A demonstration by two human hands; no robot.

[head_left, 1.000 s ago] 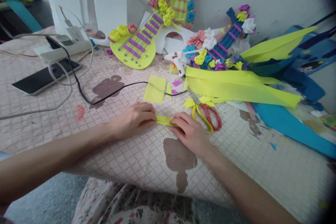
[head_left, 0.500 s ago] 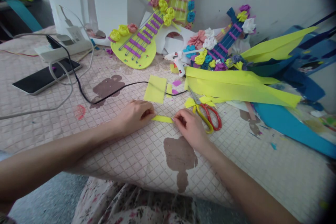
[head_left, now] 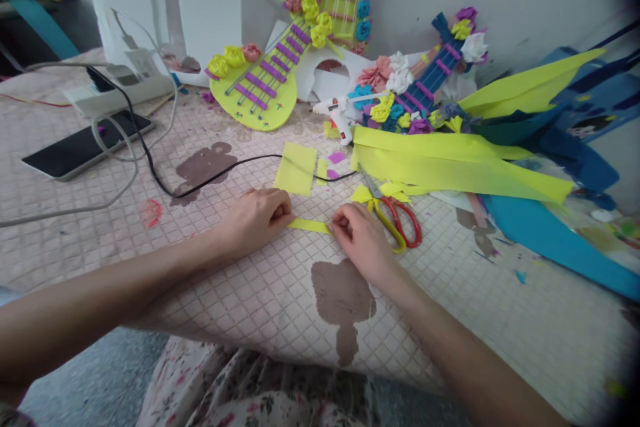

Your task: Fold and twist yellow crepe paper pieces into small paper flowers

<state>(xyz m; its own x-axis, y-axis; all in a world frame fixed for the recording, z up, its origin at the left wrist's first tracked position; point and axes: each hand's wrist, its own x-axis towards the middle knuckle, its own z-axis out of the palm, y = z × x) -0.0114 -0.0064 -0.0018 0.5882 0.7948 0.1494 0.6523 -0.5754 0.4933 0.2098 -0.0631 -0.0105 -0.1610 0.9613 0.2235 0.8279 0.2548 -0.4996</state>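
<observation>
A narrow yellow paper strip (head_left: 310, 225) stretches between my two hands, just over the quilted table cover. My left hand (head_left: 263, 215) pinches its left end, fingers curled. At the other end, my right hand (head_left: 359, 235) grips the strip between thumb and fingertips. Scissors (head_left: 395, 223) with one yellow and one red handle lie right beside my right hand, blades pointing away. Beyond my hands is a flat yellow paper rectangle (head_left: 296, 170), with a smaller yellow piece and purple scraps to its right. A black cord crosses the rectangle.
A white glue gun (head_left: 340, 120) stands behind the scraps. Long yellow crepe paper (head_left: 450, 160) and a blue sheet (head_left: 555, 233) spread to the right. Decorated paper guitars (head_left: 270, 90) lean at the back. On the left are a phone (head_left: 90, 143), a power strip (head_left: 120, 93) and loose cables.
Almost nothing differs. Both hands keep the yellow strip stretched in the same place, and the view has shifted very slightly.
</observation>
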